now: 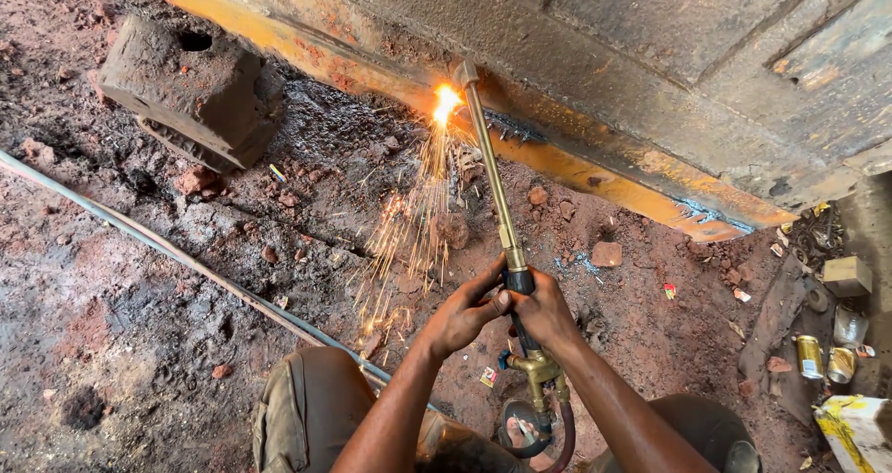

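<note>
I hold a long brass cutting torch point(492, 180) with both hands. My left hand point(465, 310) wraps the black grip from the left, and my right hand point(542, 310) closes on it from the right, just above the brass valves point(537, 369). The torch tip meets a yellow-painted rusty steel edge point(595, 180), where a bright flame point(447, 103) burns. Sparks point(409, 231) shower down onto the red dirt. A cut line with slag runs right along the steel.
A large rusty metal block point(190, 87) lies at upper left. A grey hose point(167, 250) crosses the ground diagonally. Stones and debris dot the dirt. Cans point(810, 355) and boxes sit at the right. My knees point(316, 408) are at the bottom.
</note>
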The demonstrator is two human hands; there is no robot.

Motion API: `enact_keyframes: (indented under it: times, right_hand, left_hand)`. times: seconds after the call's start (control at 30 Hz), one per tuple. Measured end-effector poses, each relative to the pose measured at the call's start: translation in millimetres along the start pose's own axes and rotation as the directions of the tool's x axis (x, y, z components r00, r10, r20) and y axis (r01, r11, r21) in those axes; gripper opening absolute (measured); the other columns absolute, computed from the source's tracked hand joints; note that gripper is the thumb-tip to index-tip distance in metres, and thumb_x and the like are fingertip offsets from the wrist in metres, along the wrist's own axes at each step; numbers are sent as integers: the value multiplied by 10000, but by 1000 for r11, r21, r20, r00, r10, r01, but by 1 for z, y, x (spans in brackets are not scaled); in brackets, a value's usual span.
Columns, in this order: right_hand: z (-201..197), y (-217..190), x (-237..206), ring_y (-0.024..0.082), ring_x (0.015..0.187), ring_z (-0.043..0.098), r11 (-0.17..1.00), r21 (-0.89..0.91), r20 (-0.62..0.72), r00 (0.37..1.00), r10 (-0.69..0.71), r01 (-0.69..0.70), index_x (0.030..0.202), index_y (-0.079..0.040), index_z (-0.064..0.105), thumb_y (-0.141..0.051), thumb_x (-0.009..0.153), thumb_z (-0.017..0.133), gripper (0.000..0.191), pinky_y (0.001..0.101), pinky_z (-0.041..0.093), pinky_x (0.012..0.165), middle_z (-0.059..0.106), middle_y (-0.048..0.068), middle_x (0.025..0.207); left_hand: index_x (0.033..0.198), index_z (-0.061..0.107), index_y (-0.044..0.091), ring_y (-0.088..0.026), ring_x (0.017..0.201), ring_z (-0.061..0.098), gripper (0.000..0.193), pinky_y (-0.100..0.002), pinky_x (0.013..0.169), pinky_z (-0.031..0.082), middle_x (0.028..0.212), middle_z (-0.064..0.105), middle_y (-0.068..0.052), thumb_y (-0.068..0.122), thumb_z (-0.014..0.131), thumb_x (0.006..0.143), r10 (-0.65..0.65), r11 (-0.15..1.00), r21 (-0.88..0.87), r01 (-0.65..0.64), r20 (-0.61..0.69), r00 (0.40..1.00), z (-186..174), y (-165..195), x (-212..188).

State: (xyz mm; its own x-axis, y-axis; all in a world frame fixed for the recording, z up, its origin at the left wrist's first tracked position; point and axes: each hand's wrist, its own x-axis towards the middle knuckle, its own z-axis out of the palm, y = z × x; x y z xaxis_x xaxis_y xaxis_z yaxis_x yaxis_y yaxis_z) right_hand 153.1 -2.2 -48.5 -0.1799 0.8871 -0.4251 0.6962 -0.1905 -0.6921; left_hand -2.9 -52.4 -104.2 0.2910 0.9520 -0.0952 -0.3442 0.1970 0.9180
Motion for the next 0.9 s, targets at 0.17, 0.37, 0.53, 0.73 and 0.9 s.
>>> enact_keyframes:
  times: [0.17, 0.37, 0.53, 0.73, 0.9]
  right_hand:
    - [1, 2, 0, 206, 709, 709, 999, 26, -10, 1000, -25, 25, 1105, -28, 667, -152, 930, 623, 219, 360, 651, 610, 696, 128, 897]
    - [1, -2, -1, 244, 686, 695, 1000, 17, 5, 1000, 11, -11, 1089, -20, 665, -151, 939, 603, 209, 405, 647, 603, 693, 149, 893]
    - [0, -2, 0, 224, 765, 715, 1000, -16, -6, 1000, -11, 11, 1077, -28, 668, -180, 935, 620, 213, 404, 659, 675, 703, 127, 917]
    - [0, 5, 2, 224, 770, 711, 995, -9, -24, 995, -96, 96, 1044, -15, 684, -195, 916, 651, 223, 399, 660, 682, 707, 136, 907]
    - [0, 7, 3, 229, 753, 702, 997, 12, -24, 997, -75, 76, 1049, -24, 682, -197, 925, 619, 222, 414, 653, 665, 699, 134, 898]
  left_hand:
    - [1637, 197, 163, -426, 1387, 507, 973, -542, 1129, 458, 1592, 376, -266, 577, 606, 857, -21, 1000, -3, 21, -4, 1000, 0, -1, 1]
    - [1641, 197, 153, -419, 1413, 464, 1013, -538, 1130, 453, 1605, 360, -263, 621, 610, 842, 5, 1000, 20, -5, -15, 1000, -1, -5, 3]
    - [1637, 199, 140, -422, 1424, 461, 1027, -529, 1138, 456, 1603, 370, -264, 630, 614, 835, 12, 1000, 15, -12, -10, 1000, -1, -8, 4]
    - [1632, 204, 135, -402, 1475, 380, 979, -541, 1147, 434, 1634, 320, -239, 580, 610, 861, 20, 1000, 13, -20, -11, 1000, -1, -7, 4]
    - [1634, 213, 137, -401, 1477, 382, 948, -550, 1147, 418, 1624, 339, -249, 543, 604, 872, 21, 998, 55, -20, -6, 1000, 0, -2, 3]
